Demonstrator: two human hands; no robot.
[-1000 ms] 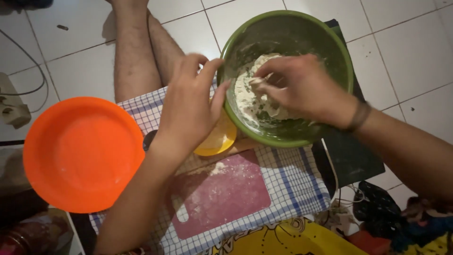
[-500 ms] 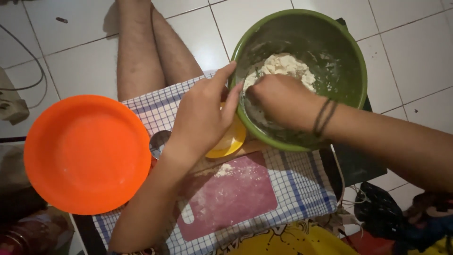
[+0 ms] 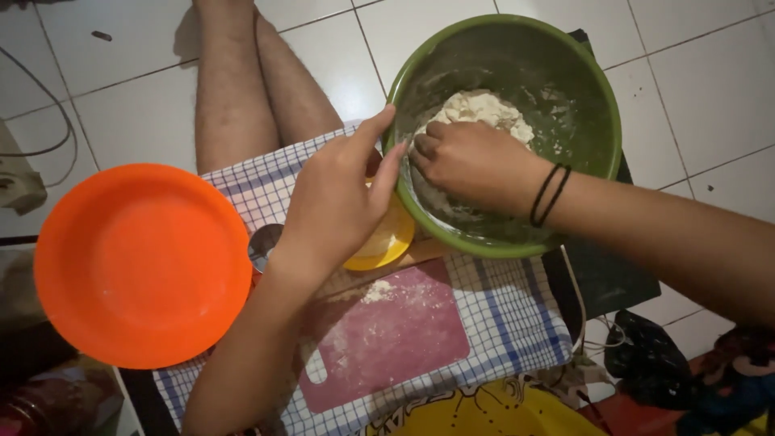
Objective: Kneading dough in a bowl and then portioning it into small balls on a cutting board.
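Note:
A large green bowl [image 3: 597, 97] holds a lump of pale dough [image 3: 484, 109] and floury smears. My right hand [image 3: 472, 161], with two black bands on the wrist, is inside the bowl, fist pressed into the dough. My left hand [image 3: 339, 198] grips the bowl's near-left rim, thumb over the edge. Under that hand sits a small yellow dish [image 3: 383, 242].
A pink cutting board [image 3: 387, 331] dusted with flour lies on a blue-and-white checked cloth [image 3: 517, 323]. A big orange plate [image 3: 141, 262] is at the left. A person's bare legs [image 3: 242, 89] stretch over the white tiled floor. A yellow container [image 3: 484, 412] shows at the bottom edge.
My right hand has turned over from pinching dough with its fingers to pressing a fist into it. My left hand stays on the rim. The view has shifted slightly.

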